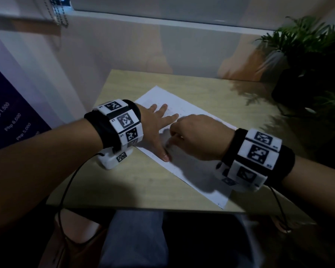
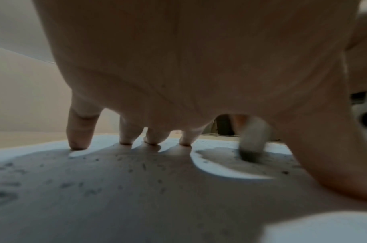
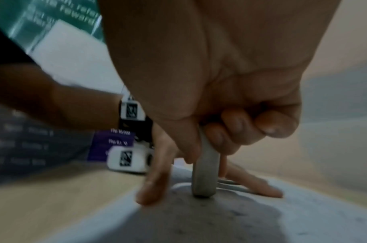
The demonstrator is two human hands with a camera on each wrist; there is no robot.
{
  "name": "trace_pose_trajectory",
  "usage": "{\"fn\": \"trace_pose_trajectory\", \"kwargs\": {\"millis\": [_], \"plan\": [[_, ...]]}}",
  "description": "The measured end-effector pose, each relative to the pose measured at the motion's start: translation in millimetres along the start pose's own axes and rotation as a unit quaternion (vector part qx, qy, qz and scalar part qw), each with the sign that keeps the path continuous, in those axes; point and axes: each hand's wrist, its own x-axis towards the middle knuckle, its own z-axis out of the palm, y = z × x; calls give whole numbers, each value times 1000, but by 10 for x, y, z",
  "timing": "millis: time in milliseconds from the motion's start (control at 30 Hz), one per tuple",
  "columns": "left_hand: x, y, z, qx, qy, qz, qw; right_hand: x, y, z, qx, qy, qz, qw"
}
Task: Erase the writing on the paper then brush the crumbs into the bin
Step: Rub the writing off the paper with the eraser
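A white sheet of paper [image 1: 191, 113] lies slantwise on the light wooden table [image 1: 143, 182]. My left hand [image 1: 159, 120] lies flat on it with fingers spread, pressing it down. My right hand [image 1: 197, 136] is curled, thumb and fingers gripping a pale grey eraser [image 3: 205, 174] that stands with its lower end on the paper, just beside the left thumb. In the left wrist view the eraser [image 2: 253, 141] is blurred and its tip is dark. Dark crumbs [image 2: 137, 166] are scattered over the paper [image 2: 95, 205] under my left palm. Faint grey marks show near the left fingertips.
A potted green plant [image 1: 313, 60] stands at the table's back right. A wall with a window sill runs behind the table. A dark purple poster [image 1: 10, 117] with price text hangs at the left. My lap is below the table's front edge. No bin is in view.
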Motion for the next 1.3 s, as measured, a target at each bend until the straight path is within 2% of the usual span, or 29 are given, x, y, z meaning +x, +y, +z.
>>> {"fn": "trace_pose_trajectory", "kwargs": {"millis": [33, 100, 233, 333, 433, 533, 700, 800, 900, 1000, 1133, 1233, 1300], "plan": [[2, -5, 1, -2, -1, 1, 1000, -4, 26, -36, 29, -24, 7, 999], [0, -21, 7, 1, -1, 2, 1000, 65, 172, -101, 19, -43, 35, 998], [-21, -6, 4, 12, 0, -7, 1000, 221, 424, -108, -47, -11, 113, 992], [-7, -9, 3, 4, -2, 0, 1000, 166, 259, -8, -109, 18, 67, 992], [14, -27, 2, -3, -3, 5, 1000, 46, 141, -3, -44, -1, 18, 999], [2, -22, 15, 6, -4, 1, 1000, 99, 296, -96, -6, -33, 55, 998], [-36, -3, 12, 18, 3, -4, 1000, 256, 512, -98, -96, 15, 132, 987], [-21, -21, 13, 10, 1, -1, 1000, 223, 375, -43, -92, 15, 103, 990], [-3, -24, 12, 8, -4, 3, 1000, 199, 335, -73, -39, -12, 82, 996], [-4, -27, 7, 16, -7, 1, 1000, 308, 531, -160, -18, -22, 120, 992], [-26, -28, 6, 18, -6, 0, 1000, 404, 618, -177, -62, -12, 151, 987], [-23, -22, 8, 20, -2, -6, 1000, 342, 498, -109, -88, -14, 113, 990], [-22, -23, 16, 20, 1, -7, 1000, 282, 473, -108, -37, -34, 94, 994]]}}
